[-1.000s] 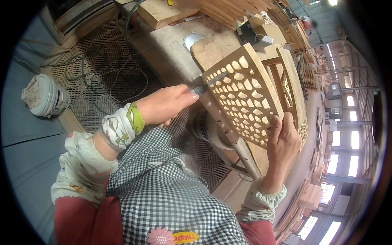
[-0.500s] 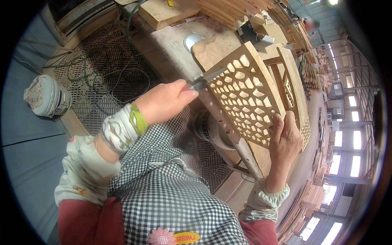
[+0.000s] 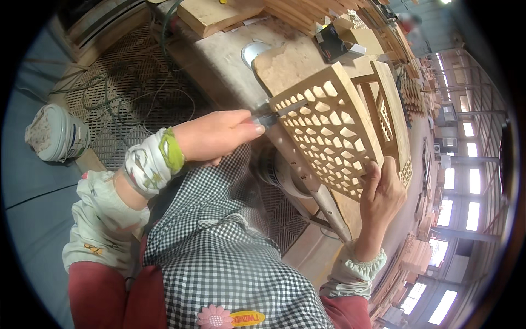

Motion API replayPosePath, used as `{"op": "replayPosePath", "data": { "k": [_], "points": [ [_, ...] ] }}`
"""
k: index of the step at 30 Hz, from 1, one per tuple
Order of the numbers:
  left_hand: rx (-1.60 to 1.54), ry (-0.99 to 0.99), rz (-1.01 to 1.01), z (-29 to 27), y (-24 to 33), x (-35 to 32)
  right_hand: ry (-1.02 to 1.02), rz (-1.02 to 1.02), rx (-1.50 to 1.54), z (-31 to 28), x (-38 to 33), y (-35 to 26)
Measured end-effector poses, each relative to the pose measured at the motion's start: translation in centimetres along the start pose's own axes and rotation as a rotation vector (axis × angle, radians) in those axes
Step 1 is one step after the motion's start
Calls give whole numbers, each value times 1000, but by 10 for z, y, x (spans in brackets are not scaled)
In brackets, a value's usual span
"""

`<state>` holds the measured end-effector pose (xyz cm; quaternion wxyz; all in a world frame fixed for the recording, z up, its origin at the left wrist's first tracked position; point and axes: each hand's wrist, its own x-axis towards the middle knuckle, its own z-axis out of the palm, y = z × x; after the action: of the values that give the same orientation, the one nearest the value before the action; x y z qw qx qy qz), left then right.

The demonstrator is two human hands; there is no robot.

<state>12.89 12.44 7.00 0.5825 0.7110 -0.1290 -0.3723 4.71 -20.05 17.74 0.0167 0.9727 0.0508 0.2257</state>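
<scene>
A pale wooden box-like piece point(image 3: 359, 118) with a lattice face of many cut-out holes stands tilted at the workbench edge. My left hand point(image 3: 219, 133) is closed round the reddish handle of a thin, flat-bladed hand tool, perhaps a file. Its grey blade point(image 3: 293, 108) reaches over the upper left part of the lattice; whether the tip enters a hole I cannot tell. My right hand point(image 3: 383, 189) grips the lower right edge of the wooden piece, thumb on the lattice side and fingers behind, partly hidden.
Beyond the piece, the workbench point(image 3: 219, 49) bears a thick wooden block point(image 3: 216, 15), a round pale disc point(image 3: 255, 54) and a black box point(image 3: 334, 45). Timber strips are stacked farther back. A white bucket point(image 3: 57, 134) stands on the left, near hoses on slatted matting.
The tool's blade has moved down from near the lattice's top edge to lie across its upper holes. My left wrist has shifted slightly left. My right hand keeps its grip.
</scene>
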Motion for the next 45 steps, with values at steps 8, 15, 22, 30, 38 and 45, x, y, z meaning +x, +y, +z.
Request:
{"op": "replayPosePath", "data": {
  "k": [8,15,22,30,38,45],
  "points": [
    [340,369,120,33,-12,-12,5,26,9,2,2,-2],
    [250,390,121,58,-24,-22,2,22,29,2,2,-1],
    [139,304,136,53,-31,12,5,-6,25,1,2,0],
    [-225,-85,-96,19,-21,11,-7,14,2,1,2,0],
    [-122,-60,-73,16,-10,10,4,10,-10,-2,2,-6],
    [204,289,37,35,-31,-22,8,55,65,7,7,7]
  ]
}}
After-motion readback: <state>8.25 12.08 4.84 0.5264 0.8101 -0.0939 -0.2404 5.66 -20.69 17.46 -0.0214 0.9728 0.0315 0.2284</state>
